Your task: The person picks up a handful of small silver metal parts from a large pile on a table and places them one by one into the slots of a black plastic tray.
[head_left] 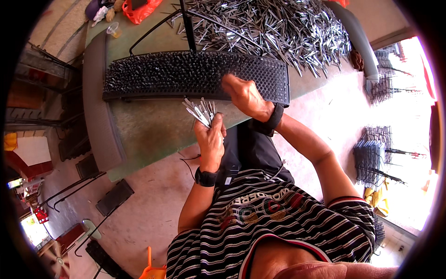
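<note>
My left hand point(211, 139) is closed around a fanned bunch of thin silver metal strips point(200, 111), their ends sticking up past the fingers. Just in front of it, a long black perforated rack point(274, 76) lies across the table. Dark, glinting pieces stand close together in the rack's holes from the left end to past the middle; toward the right, the bare hole pattern shows. Over the rack's right-hand part, my right hand point(246, 95) has its fingers pinched together. The fingertips are blurred, and whatever they hold cannot be made out.
A large heap of loose metal strips point(265, 32) covers the far right of the green table point(144, 135). Black rods point(188, 28) rise behind the rack. Grey padding point(95, 102) lines the left table edge. A plastic cup point(114, 30) and red bag point(139, 10) are at the far left.
</note>
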### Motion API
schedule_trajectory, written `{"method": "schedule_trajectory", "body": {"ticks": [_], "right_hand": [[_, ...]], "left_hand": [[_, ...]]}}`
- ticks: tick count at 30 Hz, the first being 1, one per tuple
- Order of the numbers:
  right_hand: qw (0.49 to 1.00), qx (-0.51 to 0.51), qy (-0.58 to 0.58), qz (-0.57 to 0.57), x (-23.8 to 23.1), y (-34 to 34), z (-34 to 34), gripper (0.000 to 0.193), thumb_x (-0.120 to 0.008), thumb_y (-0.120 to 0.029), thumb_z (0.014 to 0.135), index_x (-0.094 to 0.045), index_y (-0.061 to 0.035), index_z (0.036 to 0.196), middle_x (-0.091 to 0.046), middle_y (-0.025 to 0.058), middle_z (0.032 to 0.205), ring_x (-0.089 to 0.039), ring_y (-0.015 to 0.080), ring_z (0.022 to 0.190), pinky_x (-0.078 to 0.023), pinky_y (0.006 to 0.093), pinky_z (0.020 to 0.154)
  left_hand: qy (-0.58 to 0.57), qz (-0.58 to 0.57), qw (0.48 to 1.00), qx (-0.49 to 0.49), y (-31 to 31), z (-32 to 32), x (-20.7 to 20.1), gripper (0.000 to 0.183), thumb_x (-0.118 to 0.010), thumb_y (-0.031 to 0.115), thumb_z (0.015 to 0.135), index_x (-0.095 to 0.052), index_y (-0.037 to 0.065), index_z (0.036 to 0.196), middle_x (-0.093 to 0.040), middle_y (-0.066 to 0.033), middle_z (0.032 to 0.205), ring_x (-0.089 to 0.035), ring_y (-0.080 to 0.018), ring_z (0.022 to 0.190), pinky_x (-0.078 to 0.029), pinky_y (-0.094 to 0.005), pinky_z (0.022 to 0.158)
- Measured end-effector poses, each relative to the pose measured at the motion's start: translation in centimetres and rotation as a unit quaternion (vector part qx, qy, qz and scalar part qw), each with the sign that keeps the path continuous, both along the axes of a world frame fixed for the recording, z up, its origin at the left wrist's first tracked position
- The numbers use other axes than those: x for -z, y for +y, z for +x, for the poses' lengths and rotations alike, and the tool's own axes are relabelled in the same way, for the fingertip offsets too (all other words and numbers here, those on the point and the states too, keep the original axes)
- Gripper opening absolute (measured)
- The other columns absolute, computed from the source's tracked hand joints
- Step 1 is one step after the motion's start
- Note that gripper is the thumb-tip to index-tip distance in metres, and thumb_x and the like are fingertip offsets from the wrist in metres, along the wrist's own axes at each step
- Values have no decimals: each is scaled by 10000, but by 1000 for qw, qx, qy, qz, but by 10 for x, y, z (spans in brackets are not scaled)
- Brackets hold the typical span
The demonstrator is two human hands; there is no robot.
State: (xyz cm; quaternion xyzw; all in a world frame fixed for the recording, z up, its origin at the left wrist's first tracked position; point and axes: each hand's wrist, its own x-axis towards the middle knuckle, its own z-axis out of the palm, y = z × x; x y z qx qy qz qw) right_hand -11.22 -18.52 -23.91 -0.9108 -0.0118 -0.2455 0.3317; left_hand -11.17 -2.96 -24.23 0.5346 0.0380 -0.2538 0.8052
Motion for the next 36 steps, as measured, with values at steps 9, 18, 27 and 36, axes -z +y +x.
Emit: {"method": "schedule_trajectory", "body": {"ticks": [9,18,27,36], "right_hand": [[975,-27,100,-197,-23,-10,15,67,-554,-53,682,-587,-39,739,-557,138,742,-589,326,679,-464,411,523],[869,17,79,488,-5,27,-41,391,-450,-361,950,-623,-10,947,-613,69,813,-558,159,691,-468,335,667],[402,-138,-26,905,15,42,-66,453,-294,-442,976,-528,-70,1082,-593,52,1033,-549,188,927,-430,337,876],[779,110,80,612,15,17,-78,383,-367,-359,979,-539,-18,973,-574,44,870,-528,140,765,-448,278,706]], "left_hand": [[-71,-3,997,-17,-1,-13,-24,127,-551,16,862,-504,4,979,-575,-38,745,-430,-49,467,-349,-192,412],[-176,-19,984,-28,-7,-19,-36,206,-542,65,900,-509,-15,1087,-605,-49,842,-444,-46,551,-369,-193,479],[-297,-40,953,37,-53,-31,-35,386,-621,10,831,-461,-29,1181,-587,-67,926,-553,-107,853,-455,-257,800],[-333,132,927,106,-75,-29,7,328,-541,82,901,-457,-44,1192,-579,-101,1071,-540,-150,975,-427,-270,855]]}}
